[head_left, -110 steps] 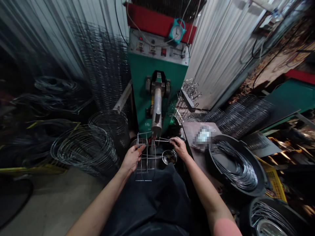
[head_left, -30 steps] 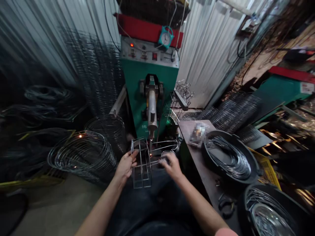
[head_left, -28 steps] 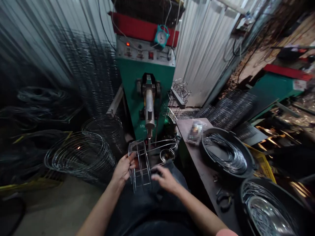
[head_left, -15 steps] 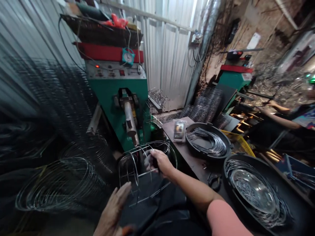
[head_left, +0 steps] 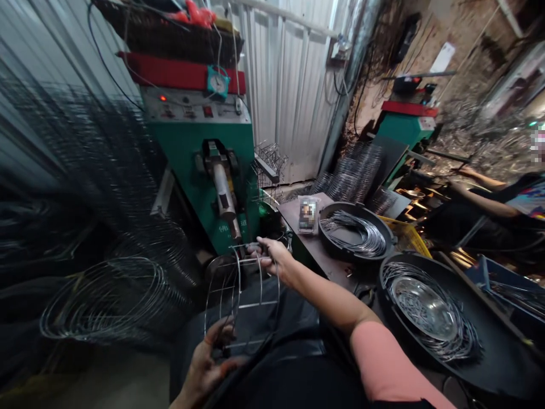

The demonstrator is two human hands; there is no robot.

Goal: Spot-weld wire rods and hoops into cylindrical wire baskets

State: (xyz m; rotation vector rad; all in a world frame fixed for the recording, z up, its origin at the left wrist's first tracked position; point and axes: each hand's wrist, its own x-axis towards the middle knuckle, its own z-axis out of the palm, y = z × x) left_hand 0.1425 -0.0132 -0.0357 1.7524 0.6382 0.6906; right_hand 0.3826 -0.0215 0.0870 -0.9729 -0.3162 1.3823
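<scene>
The left hand [head_left: 208,363] is half open at the low end of the wire basket [head_left: 240,301]; I cannot tell if it grips. The basket is between the hands, and the right hand [head_left: 275,259] is closed on its top wires. Ahead of this hand stands a green welding machine [head_left: 179,153], and to the right a black tub [head_left: 383,238] sits on the surface [head_left: 293,218].

Wire basket [head_left: 242,305] before the spot welder [head_left: 187,147], wire rings [head_left: 355,237] in two basins [head_left: 481,363] to its right

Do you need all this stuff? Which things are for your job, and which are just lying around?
For the job: wire basket frame, held by the right hand, with the left hand at its lower end; green welding machine.

Lying around: wire rings in a black tub; wire coils on the floor; small packet.
</scene>
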